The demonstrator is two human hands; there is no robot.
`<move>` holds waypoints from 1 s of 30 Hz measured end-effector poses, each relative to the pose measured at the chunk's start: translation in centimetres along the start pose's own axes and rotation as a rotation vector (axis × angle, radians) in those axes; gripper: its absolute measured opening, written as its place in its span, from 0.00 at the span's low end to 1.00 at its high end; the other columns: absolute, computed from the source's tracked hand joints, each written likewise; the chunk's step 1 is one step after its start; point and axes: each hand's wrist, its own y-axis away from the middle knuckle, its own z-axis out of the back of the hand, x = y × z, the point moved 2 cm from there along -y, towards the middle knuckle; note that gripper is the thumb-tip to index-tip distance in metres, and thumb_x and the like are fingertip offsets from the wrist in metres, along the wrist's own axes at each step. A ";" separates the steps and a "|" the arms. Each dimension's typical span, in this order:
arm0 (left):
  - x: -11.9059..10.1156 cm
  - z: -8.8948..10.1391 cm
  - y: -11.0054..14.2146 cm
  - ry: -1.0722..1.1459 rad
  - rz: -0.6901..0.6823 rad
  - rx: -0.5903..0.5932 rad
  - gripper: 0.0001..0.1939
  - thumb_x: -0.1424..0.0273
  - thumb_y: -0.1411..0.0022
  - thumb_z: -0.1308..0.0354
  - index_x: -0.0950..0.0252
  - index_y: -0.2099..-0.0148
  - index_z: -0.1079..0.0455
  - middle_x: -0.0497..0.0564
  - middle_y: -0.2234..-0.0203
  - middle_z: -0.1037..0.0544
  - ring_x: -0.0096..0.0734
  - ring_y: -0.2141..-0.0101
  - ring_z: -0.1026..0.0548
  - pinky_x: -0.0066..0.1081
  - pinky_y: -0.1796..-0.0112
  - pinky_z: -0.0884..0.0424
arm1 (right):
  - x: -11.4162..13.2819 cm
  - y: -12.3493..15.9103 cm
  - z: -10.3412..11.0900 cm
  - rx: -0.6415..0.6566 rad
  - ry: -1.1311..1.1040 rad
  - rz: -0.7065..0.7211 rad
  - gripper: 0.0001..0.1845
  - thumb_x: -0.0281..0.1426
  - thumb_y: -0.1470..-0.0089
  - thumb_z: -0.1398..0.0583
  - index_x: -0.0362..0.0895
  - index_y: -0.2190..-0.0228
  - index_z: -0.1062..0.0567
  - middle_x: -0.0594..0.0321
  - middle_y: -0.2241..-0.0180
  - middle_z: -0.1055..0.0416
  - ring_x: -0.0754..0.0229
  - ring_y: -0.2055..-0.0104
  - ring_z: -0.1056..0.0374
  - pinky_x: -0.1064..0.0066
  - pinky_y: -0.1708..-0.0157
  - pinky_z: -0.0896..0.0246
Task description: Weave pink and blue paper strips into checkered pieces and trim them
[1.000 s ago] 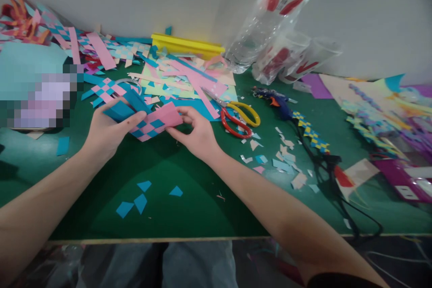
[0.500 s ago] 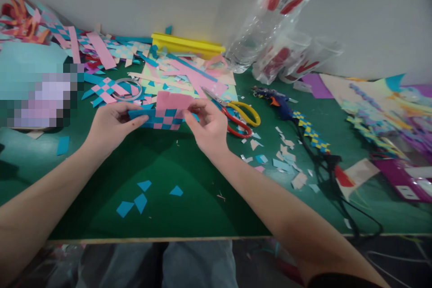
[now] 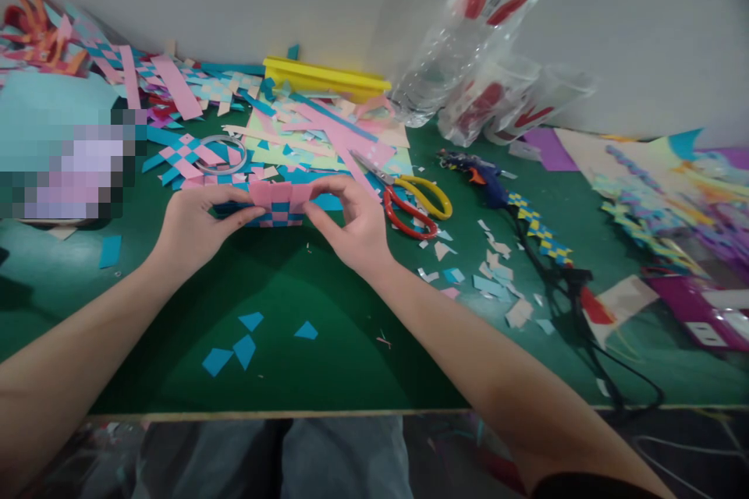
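Between my two hands is a woven paper piece (image 3: 279, 212) in a pink and blue checker pattern, held above the table. Pink strip ends stand up along its top edge. My left hand (image 3: 196, 222) pinches the piece's left side between thumb and fingers. At the other end, my right hand (image 3: 351, 222) pinches a pink strip near the top right corner. Just right of that hand lie scissors (image 3: 414, 207) with one yellow and one red handle. Behind my left hand are a roll of clear tape (image 3: 221, 154) and another checkered weave (image 3: 182, 156).
Paper strips and scraps (image 3: 328, 125) cover the back of the green table (image 3: 351, 359), before a yellow tray (image 3: 324, 78). A glue gun (image 3: 485, 175) with its cord, plastic cups (image 3: 532, 105) and a purple box (image 3: 696, 312) are at right. Blue scraps (image 3: 243, 351) lie in front.
The woven piece has tilted and moved slightly left, so its pink strips look shorter. My right hand has shifted a little left with it, and my left hand has closed further in.
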 end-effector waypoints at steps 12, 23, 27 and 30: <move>0.4 0.1 -0.2 -0.022 0.004 -0.019 0.11 0.57 0.45 0.36 0.59 0.65 0.22 0.46 0.68 0.18 0.36 0.65 0.22 0.33 0.59 0.28 | -0.3 -0.4 0.6 0.120 0.183 0.143 0.13 0.33 0.45 0.38 0.51 0.56 0.26 0.63 0.55 0.23 0.56 0.50 0.28 0.56 0.47 0.33; 0.4 0.0 0.0 -0.027 -0.021 0.005 0.11 0.56 0.43 0.38 0.56 0.64 0.21 0.45 0.67 0.17 0.38 0.65 0.22 0.34 0.59 0.28 | -0.4 -0.1 0.6 0.078 0.180 0.103 0.09 0.30 0.46 0.37 0.50 0.60 0.25 0.64 0.61 0.22 0.58 0.55 0.27 0.61 0.51 0.31; 0.0 0.0 0.0 -0.017 -0.009 0.008 0.12 0.55 0.43 0.38 0.57 0.65 0.21 0.45 0.67 0.17 0.38 0.65 0.21 0.34 0.59 0.28 | -0.6 -0.2 0.6 0.091 0.170 0.123 0.10 0.30 0.46 0.36 0.51 0.61 0.24 0.65 0.63 0.22 0.57 0.55 0.27 0.59 0.49 0.32; -0.2 0.0 0.1 0.007 -0.032 0.002 0.13 0.55 0.43 0.37 0.58 0.66 0.21 0.46 0.67 0.17 0.37 0.65 0.21 0.33 0.58 0.28 | -0.8 -0.2 0.6 0.090 0.163 0.136 0.11 0.30 0.46 0.36 0.51 0.60 0.24 0.65 0.63 0.22 0.58 0.55 0.27 0.58 0.49 0.32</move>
